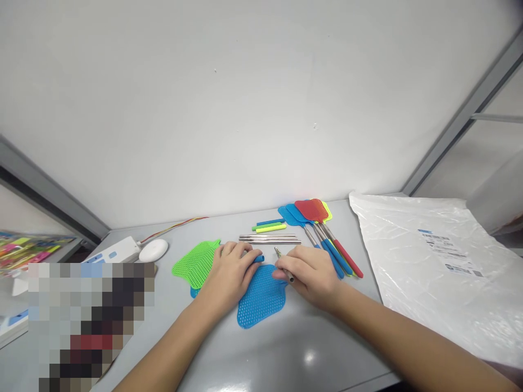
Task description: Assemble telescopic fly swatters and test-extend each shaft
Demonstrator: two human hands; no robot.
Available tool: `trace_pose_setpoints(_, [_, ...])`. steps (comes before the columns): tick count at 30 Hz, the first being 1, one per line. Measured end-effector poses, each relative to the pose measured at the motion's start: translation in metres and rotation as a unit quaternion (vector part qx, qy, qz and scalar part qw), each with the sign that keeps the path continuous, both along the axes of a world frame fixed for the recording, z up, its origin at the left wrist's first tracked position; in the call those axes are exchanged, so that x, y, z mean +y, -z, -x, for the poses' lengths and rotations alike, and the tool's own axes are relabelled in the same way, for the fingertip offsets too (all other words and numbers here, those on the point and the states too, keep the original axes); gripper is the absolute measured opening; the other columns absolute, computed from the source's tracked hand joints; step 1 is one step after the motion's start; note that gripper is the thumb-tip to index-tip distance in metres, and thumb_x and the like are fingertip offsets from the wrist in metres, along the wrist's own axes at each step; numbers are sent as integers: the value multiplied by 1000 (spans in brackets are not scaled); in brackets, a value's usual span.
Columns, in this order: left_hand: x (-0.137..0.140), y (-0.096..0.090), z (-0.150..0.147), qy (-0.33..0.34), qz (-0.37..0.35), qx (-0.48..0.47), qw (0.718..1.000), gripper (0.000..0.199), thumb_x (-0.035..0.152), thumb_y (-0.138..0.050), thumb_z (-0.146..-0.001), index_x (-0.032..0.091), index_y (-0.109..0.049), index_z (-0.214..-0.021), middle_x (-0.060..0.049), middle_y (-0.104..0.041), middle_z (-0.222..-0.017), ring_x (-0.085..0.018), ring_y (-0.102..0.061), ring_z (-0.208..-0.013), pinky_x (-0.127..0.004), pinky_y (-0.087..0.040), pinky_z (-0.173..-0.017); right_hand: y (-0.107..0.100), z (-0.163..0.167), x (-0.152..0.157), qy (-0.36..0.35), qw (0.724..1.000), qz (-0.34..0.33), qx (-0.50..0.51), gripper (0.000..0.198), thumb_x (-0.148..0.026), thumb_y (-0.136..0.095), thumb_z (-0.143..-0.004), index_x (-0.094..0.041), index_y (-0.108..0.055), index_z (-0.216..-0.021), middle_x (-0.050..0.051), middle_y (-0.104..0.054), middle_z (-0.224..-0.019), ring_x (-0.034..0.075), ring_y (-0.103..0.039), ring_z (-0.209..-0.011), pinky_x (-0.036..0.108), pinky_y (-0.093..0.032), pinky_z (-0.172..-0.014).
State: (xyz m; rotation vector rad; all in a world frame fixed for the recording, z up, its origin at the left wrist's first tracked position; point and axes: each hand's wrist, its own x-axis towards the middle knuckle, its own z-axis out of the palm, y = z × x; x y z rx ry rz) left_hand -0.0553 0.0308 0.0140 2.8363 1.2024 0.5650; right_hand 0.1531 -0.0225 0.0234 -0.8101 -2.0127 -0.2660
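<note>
While the tube (259, 258) points right, the rod (290, 276) slants leftward.

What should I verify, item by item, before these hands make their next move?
1. Left hand has the round blue tube: ok, one end shows at the fingertips.
2. Right hand has the slim silver metal rod: ok, both ends show past the fingers.
3. Tube and rod joined: not ok, they are apart.
4. Blue perforated plastic panel free of the right hand: cannot tell, the fingers cover its narrow end.
5. Loose silver metal tubes in sight: ok, just beyond the hands.
6. Right hand clear of the blue-handled swatters: cannot tell, they overlap in view.
</note>
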Motion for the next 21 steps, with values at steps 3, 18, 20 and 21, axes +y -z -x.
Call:
trace_pose_setpoints(3, [1,2,1,-22,-26,12,999,29,33,-43,-95,32,-60,-118,-6,-56,-112,-28,-44,-104,-49,-33,-92,0,1,-1,-14,1000,-16,-4,8,-25,-57,-90,-20,-62,-94,2,-63,-72,12,-57,-66,24,-44,-60])
trace_pose_setpoints(18, [8,6,7,-66,-70,20,995,29,23,-48,-93,32,-63,-117,-6,-59,-103,-23,-54,-93,-44,-33,-86,-4,6,-11,-53,998,-43,-1,8,-25,-54,-92,-19,-59,-94,2,-67,-74,10,-61,-65,21,-46,-61])
trace_pose_setpoints(20, [9,6,7,-69,-77,11,995,31,22,-47,-93,30,-62,-118,-6,-60,-104,-23,-56,-94,-45,-32,-89,-4,6,-11,-58,997,-41,1,8,-25,-53,-92,-19,-59,-95,2,-68,-75,10,-61,-65,21,-46,-61])
trace_pose_setpoints(21, [10,6,7,-69,-79,8,994,31,21,-46,-93,30,-62,-119,-6,-61,-105,-24,-57,-95,-45,-31,-89,-4,7,-11,-60,997,-40,2,8,-24,-54,-92,-19,-59,-95,2,-68,-75,10,-61,-65,21,-47,-61])
